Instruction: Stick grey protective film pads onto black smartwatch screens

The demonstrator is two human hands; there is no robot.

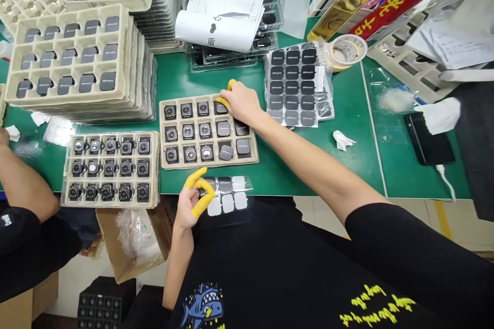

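Note:
My right hand (242, 104), with yellow finger cots, rests at the upper right of a beige tray (208, 165), its fingers on a dark square piece (221, 107) in a top-row compartment. Watch-like modules (188, 131) fill the left three columns; dark square pieces lie in the right two. My left hand (195, 200), also in yellow finger cots, pinches the left side of a clear sticker sheet (231, 216) below the tray. That sheet carries dark squares at the top and white squares beside and below them.
A second module tray (154, 200) lies left, before a tall tray stack (125, 56). Right of centre are a sheet of dark squares (292, 87), a tape roll (349, 52), crumpled tissue (342, 140) and a phone (430, 139). Another person's arm (25, 182) reaches in at far left.

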